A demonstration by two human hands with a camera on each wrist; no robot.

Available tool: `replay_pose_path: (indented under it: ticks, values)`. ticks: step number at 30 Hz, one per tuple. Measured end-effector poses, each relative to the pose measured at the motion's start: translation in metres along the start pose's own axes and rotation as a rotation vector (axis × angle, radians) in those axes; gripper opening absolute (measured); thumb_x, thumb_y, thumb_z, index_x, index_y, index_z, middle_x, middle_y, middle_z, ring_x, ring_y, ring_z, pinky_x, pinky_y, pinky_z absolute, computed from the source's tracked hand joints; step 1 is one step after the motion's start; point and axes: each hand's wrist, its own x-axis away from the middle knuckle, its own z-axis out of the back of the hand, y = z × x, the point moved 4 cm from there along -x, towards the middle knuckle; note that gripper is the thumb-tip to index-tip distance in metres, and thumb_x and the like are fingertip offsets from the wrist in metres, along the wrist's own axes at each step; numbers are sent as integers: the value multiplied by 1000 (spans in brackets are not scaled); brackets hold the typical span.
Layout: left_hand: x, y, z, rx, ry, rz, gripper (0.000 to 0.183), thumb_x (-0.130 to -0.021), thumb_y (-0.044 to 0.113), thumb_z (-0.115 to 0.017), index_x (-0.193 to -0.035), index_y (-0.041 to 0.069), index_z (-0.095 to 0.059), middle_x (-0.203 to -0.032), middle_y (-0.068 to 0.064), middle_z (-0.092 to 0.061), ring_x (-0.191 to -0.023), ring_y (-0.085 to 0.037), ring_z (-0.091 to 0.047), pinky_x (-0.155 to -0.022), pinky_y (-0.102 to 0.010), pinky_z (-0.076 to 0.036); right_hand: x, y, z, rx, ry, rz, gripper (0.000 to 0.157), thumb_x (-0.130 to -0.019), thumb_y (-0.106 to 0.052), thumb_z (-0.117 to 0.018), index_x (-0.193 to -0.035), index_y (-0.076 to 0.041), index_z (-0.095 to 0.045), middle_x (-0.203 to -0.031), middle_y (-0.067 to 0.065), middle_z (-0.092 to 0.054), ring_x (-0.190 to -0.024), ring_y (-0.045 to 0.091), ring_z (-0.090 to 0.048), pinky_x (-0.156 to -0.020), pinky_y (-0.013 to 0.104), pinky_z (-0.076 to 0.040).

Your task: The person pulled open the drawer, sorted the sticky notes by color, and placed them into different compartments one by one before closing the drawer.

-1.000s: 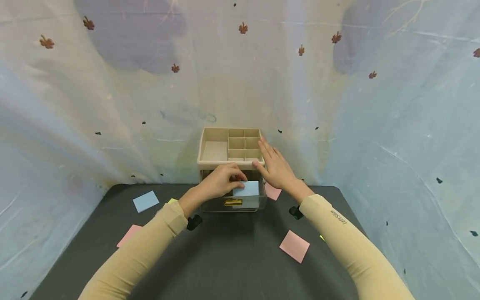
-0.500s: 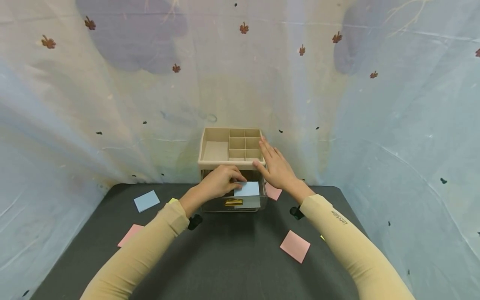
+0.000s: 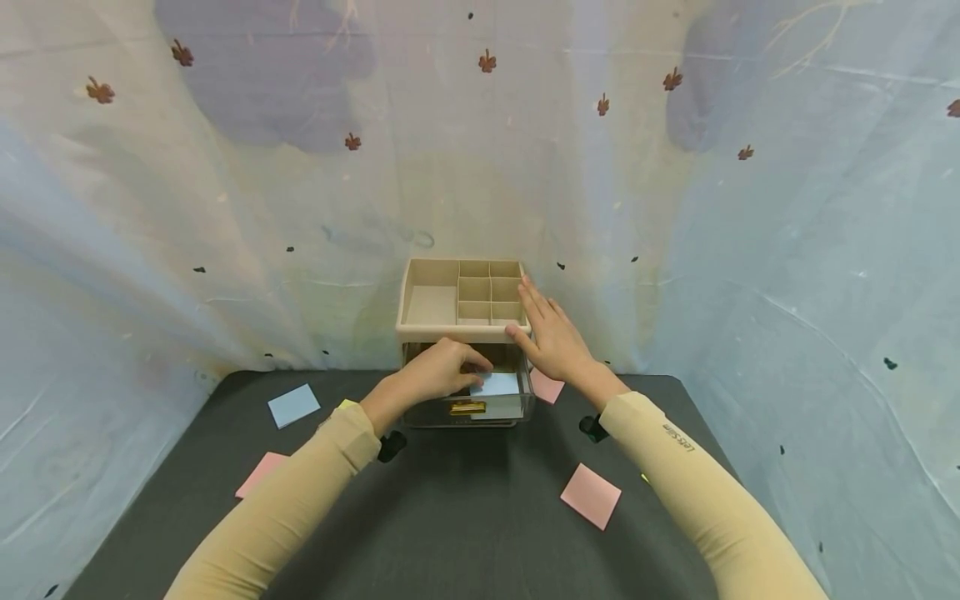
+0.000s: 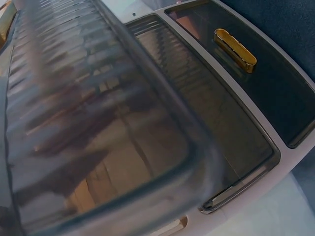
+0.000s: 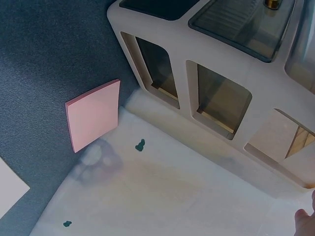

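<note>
A beige desktop organizer [image 3: 427,331] stands at the table's back, its clear top drawer [image 3: 435,410] pulled out by its gold-handled front. Inside that drawer lies a blue sticky note pad [image 3: 501,387], against the right part of the front wall. My left hand [image 3: 438,369] reaches over the drawer, thumb and fingers loosely bent and slightly parted at the pad's left edge. With straight fingers, my right hand [image 3: 555,337] rests along the organizer's upper right side. The left wrist view has the pulled-out drawer [image 4: 123,128] blurred up close; only fingertips [image 5: 304,223] show in the right wrist view.
Pink sticky note pads lie at right front [image 3: 591,497], beside the organizer [image 3: 547,385] and at left [image 3: 260,473]. Another blue pad [image 3: 294,406] is at back left. Yellow pads [image 3: 347,403] peek out near the arms. A patterned curtain [image 3: 480,183] hangs behind the table.
The blue sticky note pad has sunk lower in the drawer, and my left thumb and fingers have loosened from its edge. My right hand has stayed on the organizer.
</note>
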Motion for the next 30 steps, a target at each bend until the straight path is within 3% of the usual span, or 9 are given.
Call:
replay_pose_path:
  ticks: [14, 25, 30]
  values:
    - [-1, -1, -3, -5, -21, -11, 27, -101, 18, -72, -126, 9, -76, -118, -4, -76, -89, -9, -73, -79, -29, -60, 1, -1, -1, -7, -7, -8, 83, -110, -61, -28, -168, -7, -5, -175, 5, 4, -160, 26, -12, -128, 55, -15]
    - [0, 1, 1, -8, 16, -49, 30, -104, 21, -68, -129, 5, -73, -120, -6, -76, -98, -16, -74, -85, -35, -60, 1, -2, 1, -4, -5, -7, 84, -109, -63, -25, -168, -5, -7, -175, 7, 2, -160, 26, -12, -128, 55, -15]
    - [4, 1, 5, 12, 46, -63, 33, -105, 23, -66, -132, 5, -72, -120, -6, -76, -92, -12, -73, -83, -35, -60, 1, -1, 1, -3, -1, -6, 80, -111, -56, -32, -167, -4, -9, -175, 8, 0, -160, 25, -12, -127, 56, -16]
